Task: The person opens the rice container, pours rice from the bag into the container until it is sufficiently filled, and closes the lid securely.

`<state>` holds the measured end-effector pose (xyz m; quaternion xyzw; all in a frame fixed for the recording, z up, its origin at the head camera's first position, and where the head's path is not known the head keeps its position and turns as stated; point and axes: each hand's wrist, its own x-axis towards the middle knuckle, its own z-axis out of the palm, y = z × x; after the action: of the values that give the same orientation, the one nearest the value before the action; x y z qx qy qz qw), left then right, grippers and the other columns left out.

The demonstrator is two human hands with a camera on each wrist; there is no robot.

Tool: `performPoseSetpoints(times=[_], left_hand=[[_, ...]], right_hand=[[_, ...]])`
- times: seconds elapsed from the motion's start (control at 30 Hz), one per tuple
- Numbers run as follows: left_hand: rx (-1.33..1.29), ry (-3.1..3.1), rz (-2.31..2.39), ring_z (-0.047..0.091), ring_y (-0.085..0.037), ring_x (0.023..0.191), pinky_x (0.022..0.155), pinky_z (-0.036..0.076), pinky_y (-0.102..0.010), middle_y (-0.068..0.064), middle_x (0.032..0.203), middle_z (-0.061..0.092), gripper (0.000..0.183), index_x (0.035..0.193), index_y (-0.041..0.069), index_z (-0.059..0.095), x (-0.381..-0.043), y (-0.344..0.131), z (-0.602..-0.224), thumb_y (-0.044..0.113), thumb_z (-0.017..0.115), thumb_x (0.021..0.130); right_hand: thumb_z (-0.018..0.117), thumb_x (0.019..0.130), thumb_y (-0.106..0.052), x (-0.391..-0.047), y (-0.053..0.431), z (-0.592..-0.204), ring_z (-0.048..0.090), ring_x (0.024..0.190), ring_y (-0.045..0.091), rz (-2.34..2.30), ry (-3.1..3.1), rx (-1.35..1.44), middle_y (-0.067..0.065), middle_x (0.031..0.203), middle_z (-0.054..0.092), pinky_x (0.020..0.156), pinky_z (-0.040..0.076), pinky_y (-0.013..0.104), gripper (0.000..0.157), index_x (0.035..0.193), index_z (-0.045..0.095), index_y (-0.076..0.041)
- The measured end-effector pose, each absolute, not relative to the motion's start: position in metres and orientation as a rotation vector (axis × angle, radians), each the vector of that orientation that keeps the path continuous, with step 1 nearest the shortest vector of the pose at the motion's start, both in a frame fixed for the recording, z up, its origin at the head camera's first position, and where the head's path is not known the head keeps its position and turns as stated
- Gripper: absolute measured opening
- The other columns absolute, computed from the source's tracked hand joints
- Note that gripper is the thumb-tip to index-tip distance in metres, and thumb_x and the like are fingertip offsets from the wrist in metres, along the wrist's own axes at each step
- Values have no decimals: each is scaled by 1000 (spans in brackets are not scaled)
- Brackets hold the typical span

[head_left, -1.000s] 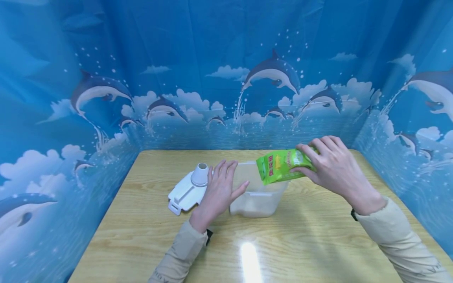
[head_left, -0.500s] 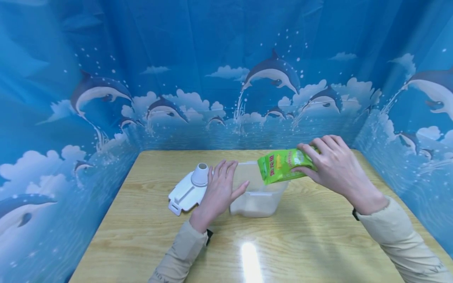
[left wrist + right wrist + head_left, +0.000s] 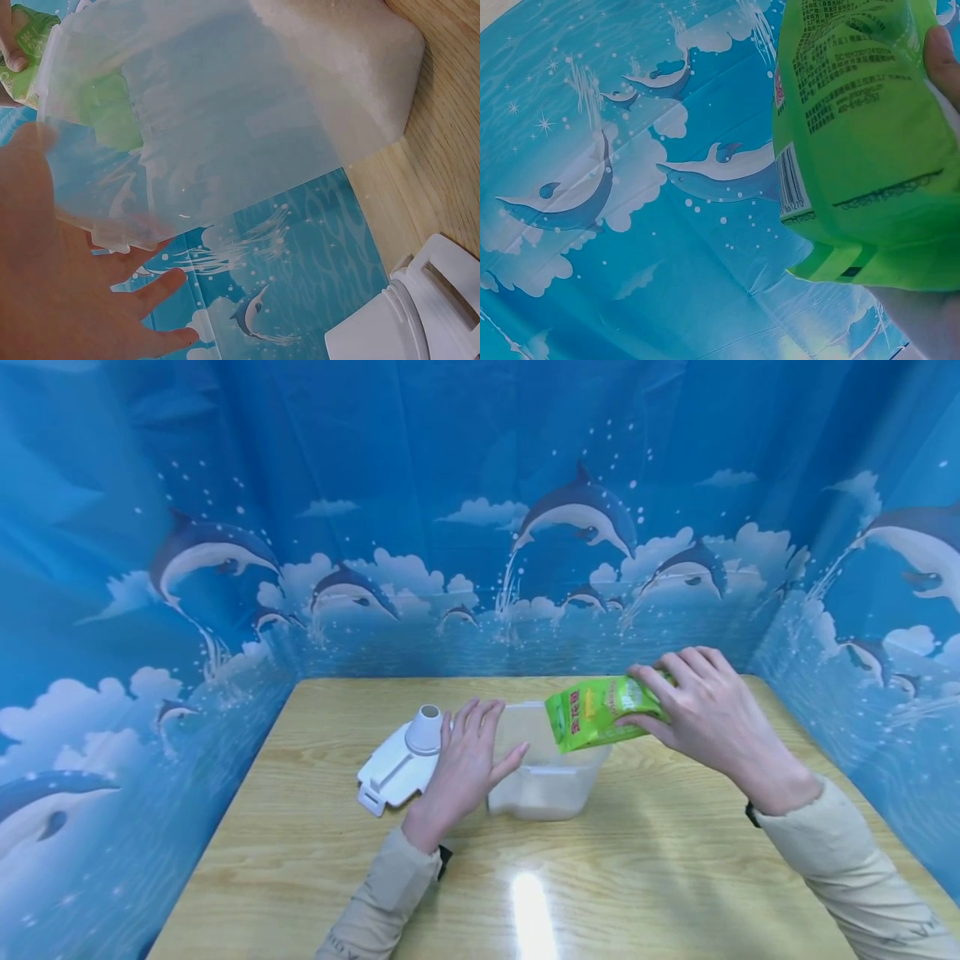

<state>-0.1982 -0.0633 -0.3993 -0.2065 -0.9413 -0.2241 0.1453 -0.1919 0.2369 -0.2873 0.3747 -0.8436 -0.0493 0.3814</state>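
My right hand [image 3: 701,714] grips a green plastic bag [image 3: 596,712] with red and yellow print. The bag is tilted, its left end over a translucent plastic container [image 3: 551,793]. White grains [image 3: 352,45] lie in the container's bottom, as the left wrist view shows. At the container's left side my left hand [image 3: 465,764] has its fingers straight and spread, and it touches the rim. In the right wrist view the back of the bag [image 3: 862,157] shows a barcode and small print. Whether grains pass from the bag cannot be made out.
Left of the container lies a white lid [image 3: 397,768] with a white cone-shaped cup [image 3: 424,731] on it. Under everything is a wooden table [image 3: 315,843]. A blue dolphin-print curtain [image 3: 420,485] encloses the back and sides.
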Motion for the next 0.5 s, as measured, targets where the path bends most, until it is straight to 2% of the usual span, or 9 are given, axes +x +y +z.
performPoseSetpoints(times=[0.5], left_hand=[[-597,-2711,-643,31,-36,147,119,18,-67,-14,152,44,71,152,4,41,-197,-63,-397,54,52,102]], right_hand=[[24,102,-67,-193,235,-284,60,81,42,-121,-2146,966,20,85,66,79,50,56,80,108,68,0]])
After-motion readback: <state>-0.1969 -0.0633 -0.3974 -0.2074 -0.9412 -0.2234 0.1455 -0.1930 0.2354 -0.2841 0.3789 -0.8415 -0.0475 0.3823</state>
